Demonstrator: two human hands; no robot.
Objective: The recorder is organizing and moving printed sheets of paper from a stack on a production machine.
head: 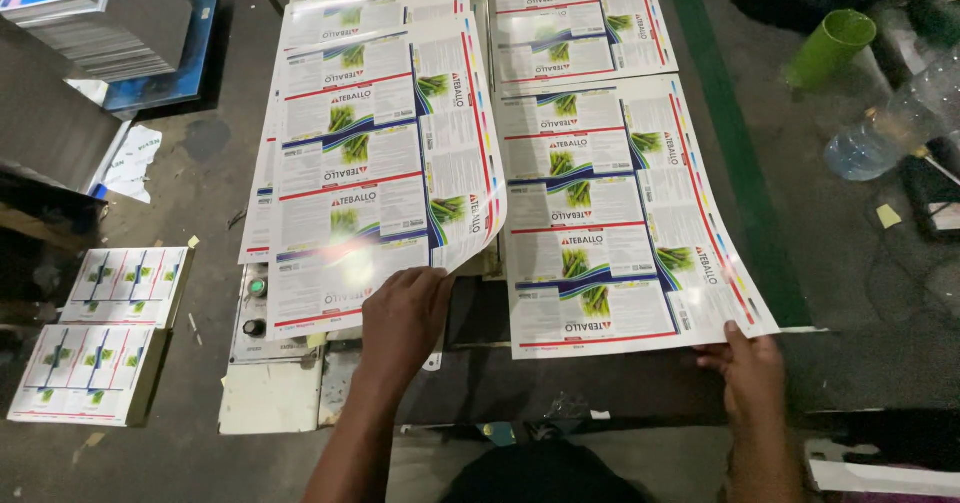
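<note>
My left hand [402,318] grips the near edge of a large glossy printed sheet [375,163], white with green plant pictures and red and blue bands; its right corner curls upward. My right hand [745,368] pinches the near right corner of a second matching sheet [610,213], which lies flat beside the first. More of the same sheets [575,18] lie further back beneath them. Both sheets rest over a dark work surface [560,378].
Two small stacks of cut printed labels [105,338] sit on the floor at left. A tall paper stack [95,18] stands far left. A control box with buttons [255,308] lies under the left sheet. A green cup [830,48] and a plastic bottle [880,133] are at right.
</note>
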